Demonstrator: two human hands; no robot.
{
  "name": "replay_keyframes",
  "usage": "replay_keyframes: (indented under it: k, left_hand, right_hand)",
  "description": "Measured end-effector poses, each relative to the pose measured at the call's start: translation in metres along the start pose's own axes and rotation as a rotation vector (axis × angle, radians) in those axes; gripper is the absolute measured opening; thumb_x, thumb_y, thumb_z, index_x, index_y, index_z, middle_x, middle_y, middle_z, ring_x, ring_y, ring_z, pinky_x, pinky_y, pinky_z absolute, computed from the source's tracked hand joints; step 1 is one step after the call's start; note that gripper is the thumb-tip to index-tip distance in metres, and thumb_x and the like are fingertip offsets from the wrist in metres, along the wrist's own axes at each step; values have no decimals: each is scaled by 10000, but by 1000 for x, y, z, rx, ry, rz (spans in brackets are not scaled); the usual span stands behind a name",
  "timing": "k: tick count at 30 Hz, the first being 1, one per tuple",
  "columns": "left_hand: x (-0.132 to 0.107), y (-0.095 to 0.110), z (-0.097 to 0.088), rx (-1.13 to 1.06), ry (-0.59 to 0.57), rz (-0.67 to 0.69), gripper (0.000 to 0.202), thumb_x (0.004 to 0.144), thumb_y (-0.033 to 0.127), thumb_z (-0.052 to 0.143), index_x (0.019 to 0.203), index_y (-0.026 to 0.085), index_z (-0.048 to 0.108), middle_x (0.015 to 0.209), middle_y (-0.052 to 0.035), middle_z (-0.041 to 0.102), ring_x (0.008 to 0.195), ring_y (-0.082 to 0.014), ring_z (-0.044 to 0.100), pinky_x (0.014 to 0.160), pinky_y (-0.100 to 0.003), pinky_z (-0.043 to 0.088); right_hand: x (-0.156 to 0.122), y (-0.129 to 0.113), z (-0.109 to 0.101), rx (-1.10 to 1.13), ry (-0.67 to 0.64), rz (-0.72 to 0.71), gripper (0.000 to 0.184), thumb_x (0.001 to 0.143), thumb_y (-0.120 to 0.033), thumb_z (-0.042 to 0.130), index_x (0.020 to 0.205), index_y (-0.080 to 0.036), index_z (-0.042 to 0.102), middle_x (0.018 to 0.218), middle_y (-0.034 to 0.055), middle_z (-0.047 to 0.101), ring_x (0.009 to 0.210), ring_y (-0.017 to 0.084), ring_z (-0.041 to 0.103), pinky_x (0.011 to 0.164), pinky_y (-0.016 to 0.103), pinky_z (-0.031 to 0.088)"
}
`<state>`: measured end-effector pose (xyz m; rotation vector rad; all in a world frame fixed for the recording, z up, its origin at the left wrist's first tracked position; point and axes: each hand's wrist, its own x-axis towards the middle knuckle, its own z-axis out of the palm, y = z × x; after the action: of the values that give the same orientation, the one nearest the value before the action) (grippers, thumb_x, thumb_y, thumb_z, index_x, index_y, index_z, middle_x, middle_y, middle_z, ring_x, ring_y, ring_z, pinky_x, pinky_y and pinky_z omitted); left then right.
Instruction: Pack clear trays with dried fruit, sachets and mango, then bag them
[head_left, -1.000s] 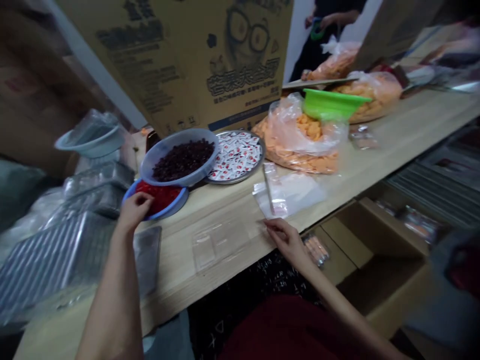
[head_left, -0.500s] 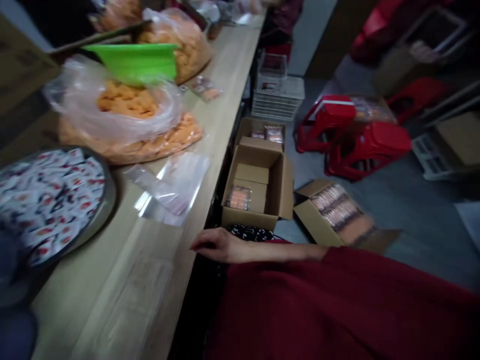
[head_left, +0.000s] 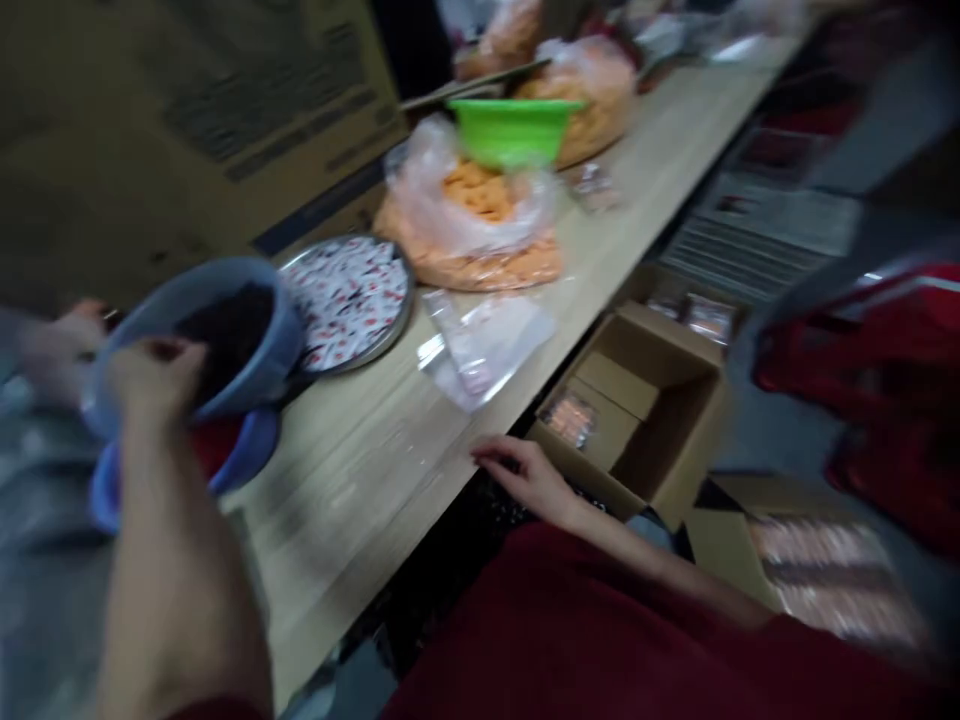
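My left hand [head_left: 161, 375] is over the near rim of a blue-grey basin [head_left: 281, 330] holding a dark mass [head_left: 232, 335]. Its fingers look bent together, blurred; whatever they grip is hidden. At the table's front edge rests my right hand [head_left: 529, 478], fingers loosely curved with a gap at the thumb and nothing visible in them. Clear plastic bags [head_left: 487, 350] lie on the table beyond it. Beside the basin stands a round metal tray [head_left: 401, 325] filled with small white printed packets [head_left: 349, 300].
Behind are a clear bag of orange pieces [head_left: 480, 250], a green basin [head_left: 514, 130] and a large carton [head_left: 187, 130]. Below the table edge stands an open carton [head_left: 675, 440] with one pack inside. Another person's hand [head_left: 82, 325] blurs at far left. Red stools [head_left: 892, 360] stand right.
The view has swung left, bringing the blue-grey basin and my left arm into sight. My right hand stays at the table edge, its fingers a little less curled.
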<state>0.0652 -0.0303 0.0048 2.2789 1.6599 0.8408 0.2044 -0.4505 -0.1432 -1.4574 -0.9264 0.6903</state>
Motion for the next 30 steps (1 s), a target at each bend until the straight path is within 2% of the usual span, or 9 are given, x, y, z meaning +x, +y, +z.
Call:
replay_keyframes:
  k: [3,6,10,13,15,18,21,26,30]
  left_hand:
    - [7,-37,-18,-395,219,-187,170,921,182,543,766,124,501,506,131,430,529,-17,412,694,-177,471]
    - [-31,-51,-30,-801,265,-33,150,912,229,591,882,137,476,600,125,527,530,-6,482,670,-173,480]
    - [-148,-40,-25,-929,-111,82,246,803,309,738,944,149,616,761,12,706,628,-84,630,642,-220,511]
    - [-222,-35,10,-846,-437,-81,210,817,306,708,952,152,661,776,-23,727,628,-112,640,623,-233,505]
    - [-245,-36,38,-742,-540,-103,166,843,292,657,935,154,672,755,-21,718,622,-121,627,622,-241,499]
    - [-250,-36,68,-488,-506,70,115,876,214,606,925,170,700,807,-28,704,729,-148,632,720,-276,509]
    - [-246,-34,77,-316,-419,249,151,910,153,565,919,175,714,936,-70,686,891,-188,637,852,-324,514]
    - [-247,-37,75,-238,-386,288,202,931,105,518,1000,174,695,1014,-94,671,945,-208,645,877,-335,523]
    - [-235,-49,50,-280,-298,266,262,933,94,488,1098,185,671,1049,-85,705,965,-199,658,895,-328,517]
  right_hand:
    - [13,1,3,6,-52,3,218,972,-339,582,1059,-216,740,1007,61,767,932,193,713,878,349,564]
    - [25,5,12,8,-82,28,242,970,-373,589,1074,-215,740,1013,68,763,929,200,708,877,361,562]
    - [37,14,31,-37,-125,-25,229,985,-340,568,1094,-215,727,1015,69,749,966,204,700,904,368,554]
    - [49,23,50,-138,-152,-192,219,992,-293,553,1115,-218,717,1123,98,706,1099,228,655,998,417,521]
    - [56,30,61,-220,-173,-294,231,987,-276,556,1145,-215,712,1192,121,667,1169,249,612,1037,454,499]
    - [62,40,72,-317,-205,-360,227,976,-267,577,1156,-218,708,1190,125,660,1165,265,594,1021,483,499]
    - [61,43,73,-344,-218,-363,218,975,-256,585,1157,-224,701,1171,115,670,1149,266,595,1014,489,498]
    - [56,42,73,-343,-196,-347,235,993,-242,552,1184,-230,687,1179,110,668,1160,264,588,1020,488,494]
    - [55,40,74,-358,-196,-328,238,1000,-240,536,1183,-239,687,1181,105,669,1162,265,590,1024,493,485]
